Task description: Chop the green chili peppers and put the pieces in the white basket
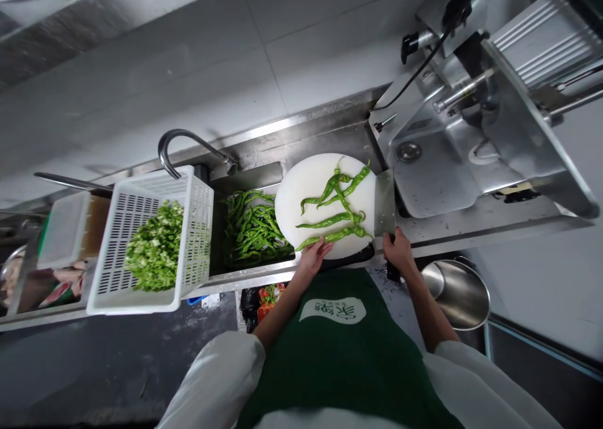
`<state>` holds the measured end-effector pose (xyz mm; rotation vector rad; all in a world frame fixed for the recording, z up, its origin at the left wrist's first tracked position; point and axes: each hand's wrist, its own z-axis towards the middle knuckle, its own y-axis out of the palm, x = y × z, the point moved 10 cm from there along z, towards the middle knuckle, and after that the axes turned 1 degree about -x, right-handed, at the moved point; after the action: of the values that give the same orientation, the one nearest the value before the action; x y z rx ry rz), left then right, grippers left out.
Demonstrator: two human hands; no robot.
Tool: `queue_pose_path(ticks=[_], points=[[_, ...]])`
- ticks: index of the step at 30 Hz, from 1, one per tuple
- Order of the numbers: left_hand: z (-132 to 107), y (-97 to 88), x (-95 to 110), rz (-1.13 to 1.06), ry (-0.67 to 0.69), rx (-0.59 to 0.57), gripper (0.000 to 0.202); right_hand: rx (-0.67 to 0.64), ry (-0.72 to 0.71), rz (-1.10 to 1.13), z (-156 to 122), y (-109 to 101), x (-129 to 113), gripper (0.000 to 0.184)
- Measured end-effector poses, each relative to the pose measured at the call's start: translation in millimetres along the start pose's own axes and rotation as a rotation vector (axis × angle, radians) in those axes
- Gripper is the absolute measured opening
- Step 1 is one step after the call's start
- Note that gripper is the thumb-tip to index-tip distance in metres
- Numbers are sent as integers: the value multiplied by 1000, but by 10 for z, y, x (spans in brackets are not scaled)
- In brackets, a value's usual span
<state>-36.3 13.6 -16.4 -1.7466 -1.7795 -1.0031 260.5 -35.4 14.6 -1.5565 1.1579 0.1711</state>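
Observation:
A round white cutting board (292,196) lies across the right part of the sink, with several long green chili peppers (330,218) on it. My left hand (315,256) is at the board's near edge, its fingers on the tip of the nearest green chili pepper (346,233). In my right hand (398,251) is the black handle of a cleaver, fingers wrapped round it. The cleaver's broad blade (385,203) rests along the right rim of the board, beside the pepper stems. Left of the board, a pile of whole green chili peppers (257,225) fills part of the sink.
A white perforated basket (198,234) of chopped green peppers (157,247) straddles the sink's left side, below a curved faucet (188,139). A metal slicing machine (452,146) stands at the right. A steel pot (464,294) sits lower right, and a lidded plastic container (63,228) far left.

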Motion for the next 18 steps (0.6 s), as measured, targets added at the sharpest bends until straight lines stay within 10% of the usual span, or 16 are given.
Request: queue_pose_path(ticks=[5,9,13,18], points=[[-55,-173,-50,-35,-161,67,41,21,-17,-7,-2,-18,-17,43],[48,-213,564,203,88,78,35,-10,4,2,3,40,15,41],[493,309,1260,746,336,79,35,-26,19,6,5,72,30,44],[1142,967,1409,1102,254,91,29,-2,11,-25,-10,68,-8,40]])
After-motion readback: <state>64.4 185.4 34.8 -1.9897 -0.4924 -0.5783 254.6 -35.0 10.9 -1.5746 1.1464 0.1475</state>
